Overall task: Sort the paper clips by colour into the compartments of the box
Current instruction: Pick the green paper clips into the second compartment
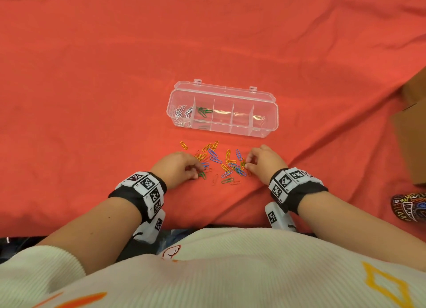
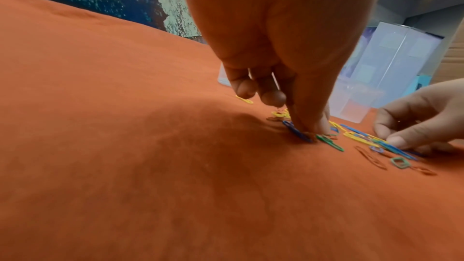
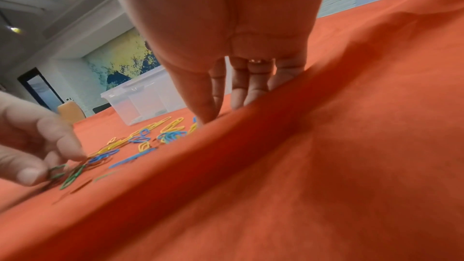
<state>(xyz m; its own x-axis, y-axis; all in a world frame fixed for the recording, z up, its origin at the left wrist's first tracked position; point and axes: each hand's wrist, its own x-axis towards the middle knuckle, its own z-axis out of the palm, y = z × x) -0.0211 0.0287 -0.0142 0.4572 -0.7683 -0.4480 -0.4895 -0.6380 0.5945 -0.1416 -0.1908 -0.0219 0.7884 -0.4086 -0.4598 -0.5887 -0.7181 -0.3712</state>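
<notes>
Head view: both hands sit at the loose clips on the red cloth, near the box. Left hand pinches green clips; right hand fingers curl onto the pile, grip unclear.

- Our left hand is low on the cloth, palm down. Its fingers curl down and the tips pinch together at some paper clips.
- Our right hand is low too, a little apart from the left one. Its thumb and first finger come close together, and the other fingers point down. One finger has a ring on it.
- Both forearms are bare and reach forward from our body.
- Each wrist has a black band with black-and-white square marks.
</notes>
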